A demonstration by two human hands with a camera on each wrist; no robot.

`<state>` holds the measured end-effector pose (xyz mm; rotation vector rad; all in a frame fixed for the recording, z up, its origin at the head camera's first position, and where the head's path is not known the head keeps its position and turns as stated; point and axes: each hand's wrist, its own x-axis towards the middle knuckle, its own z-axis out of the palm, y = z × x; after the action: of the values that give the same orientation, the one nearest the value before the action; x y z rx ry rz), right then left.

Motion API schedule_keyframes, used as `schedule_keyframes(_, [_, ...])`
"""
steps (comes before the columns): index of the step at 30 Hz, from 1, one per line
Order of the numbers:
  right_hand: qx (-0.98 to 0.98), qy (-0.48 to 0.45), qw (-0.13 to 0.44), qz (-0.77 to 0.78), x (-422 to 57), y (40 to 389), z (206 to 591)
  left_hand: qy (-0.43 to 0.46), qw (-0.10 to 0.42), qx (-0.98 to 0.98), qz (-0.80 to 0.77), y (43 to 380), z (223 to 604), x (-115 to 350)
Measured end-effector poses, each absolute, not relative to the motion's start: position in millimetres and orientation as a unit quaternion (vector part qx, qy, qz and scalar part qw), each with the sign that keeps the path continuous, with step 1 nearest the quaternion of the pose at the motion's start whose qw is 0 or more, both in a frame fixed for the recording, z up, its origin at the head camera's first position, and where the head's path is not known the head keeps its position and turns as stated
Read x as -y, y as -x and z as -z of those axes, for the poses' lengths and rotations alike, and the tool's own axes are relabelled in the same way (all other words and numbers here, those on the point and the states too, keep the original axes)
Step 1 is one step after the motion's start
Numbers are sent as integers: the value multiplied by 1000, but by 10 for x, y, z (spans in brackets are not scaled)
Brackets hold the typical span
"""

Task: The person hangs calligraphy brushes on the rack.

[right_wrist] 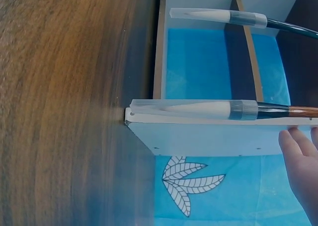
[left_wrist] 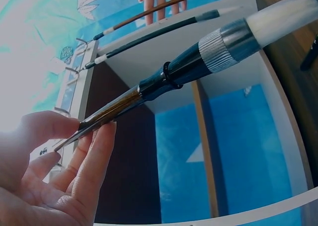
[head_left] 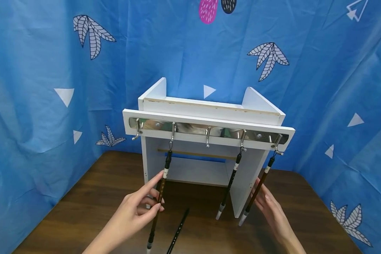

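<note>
Blue curtain cloth printed with white leaves (head_left: pixel 190 53) fills the background above a dark brown wooden tabletop (head_left: pixel 82 204). At lower left of centre, your left hand (head_left: pixel 138 204) pinches a slim brown-and-black writing brush (head_left: pixel 161 188) between thumb and fingers; its loop hangs at the second silver metal hook (head_left: pixel 173 131) on a white wooden rack (head_left: pixel 212 114). At lower right, your right hand (head_left: pixel 273 208) holds nothing, fingers extended beside the rack, behind a hanging reddish-brown brush (head_left: pixel 257 190). Left of that hangs a black brush (head_left: pixel 231 183); a slender black rod (head_left: pixel 179 231) lies at bottom centre.
</note>
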<state>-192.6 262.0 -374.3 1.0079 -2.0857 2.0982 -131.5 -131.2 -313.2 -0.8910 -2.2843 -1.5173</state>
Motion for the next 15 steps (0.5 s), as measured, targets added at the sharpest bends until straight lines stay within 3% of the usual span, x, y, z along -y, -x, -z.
schedule_keyframes(15, [677, -316, 8, -665, -2629, 1932, 3739, 293, 123, 793, 519, 1328, 3122, 1313])
